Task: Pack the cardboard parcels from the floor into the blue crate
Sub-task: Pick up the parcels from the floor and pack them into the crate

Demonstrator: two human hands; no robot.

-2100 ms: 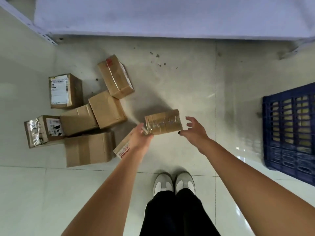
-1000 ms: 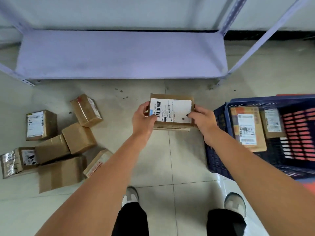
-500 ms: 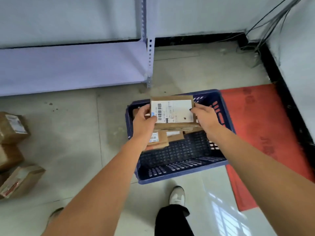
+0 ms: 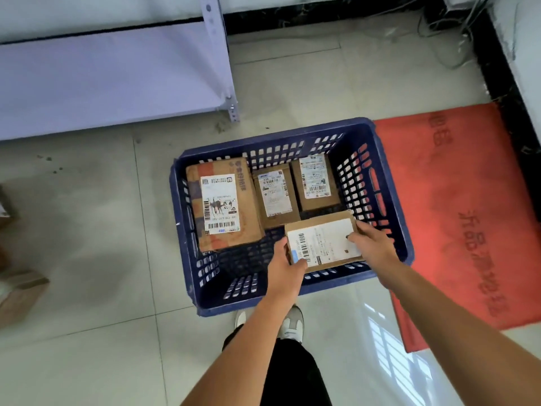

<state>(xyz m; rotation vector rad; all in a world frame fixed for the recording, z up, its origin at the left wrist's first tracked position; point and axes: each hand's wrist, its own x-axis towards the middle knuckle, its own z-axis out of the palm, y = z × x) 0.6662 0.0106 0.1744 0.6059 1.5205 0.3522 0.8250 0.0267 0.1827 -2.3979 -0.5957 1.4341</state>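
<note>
The blue crate stands on the floor straight ahead of me. Three labelled cardboard parcels lie flat along its far side: a large one at the left, a smaller one in the middle, another at the right. A fourth parcel with a white label hangs inside the crate's near right part, label up. My left hand grips its left end and my right hand grips its right end.
A red mat lies right of the crate. The low white shelf and its post stand behind on the left. More cardboard parcels sit at the left edge. Cables run along the back right wall. My shoes are below the crate.
I have turned from the pile on the floor to the crate, carrying the labelled parcel in both hands. It has come down from above the crate into its near right part.
</note>
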